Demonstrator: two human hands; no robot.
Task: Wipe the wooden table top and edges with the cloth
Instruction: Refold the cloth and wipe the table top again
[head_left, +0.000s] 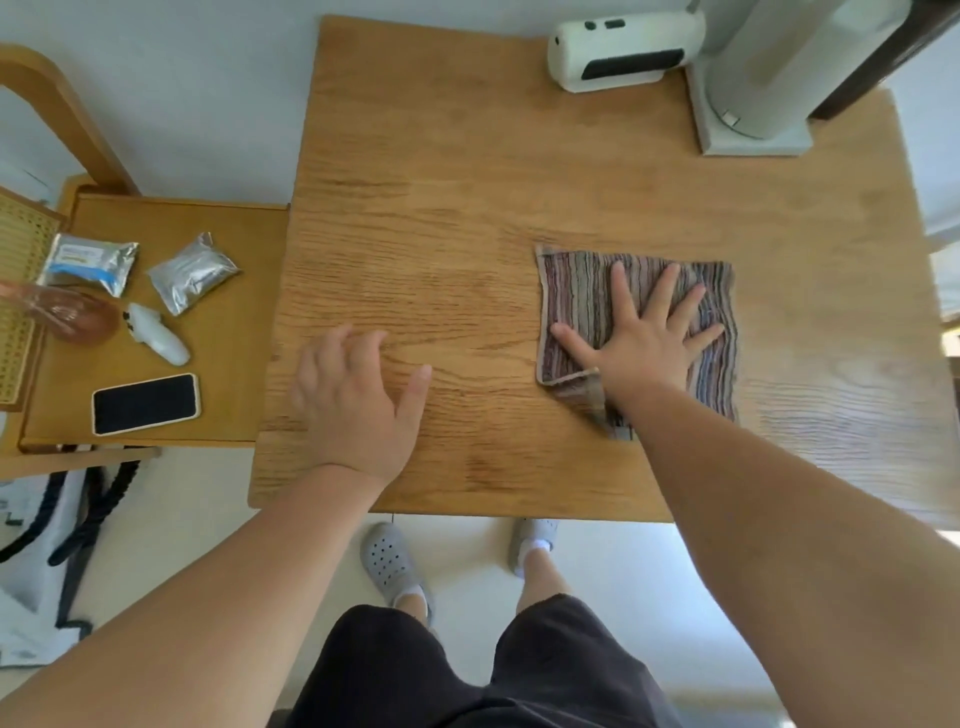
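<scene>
Cloth (576, 291): striped, lying flat on the right half of the wooden table (467, 182), nearer the front edge than the back. Its near-left corner is folded over on itself.

Side table (234, 364) with a raised rim butts against the left edge. It holds two foil packets (91, 262) (193, 271), a phone (146, 404) face up, a small white gadget (156, 332) and a brownish clear-plastic item (72, 314); can't tell what those last two are.

At the back of the table are a white device (623, 52) and a tall white appliance (753, 93), the latter cut off by the top of frame. A bag (41, 545) on the floor is cut off at the left.

Right hand (644, 343): palm down on the cloth, fingers straight and spread wide, pressing, not gripping; the palm hides the cloth's middle.

Left hand (358, 410): over bare wood left of the cloth and well apart from it, fingers loosely curled, holding nothing. It's blurred, so contact with the table is unclear.
</scene>
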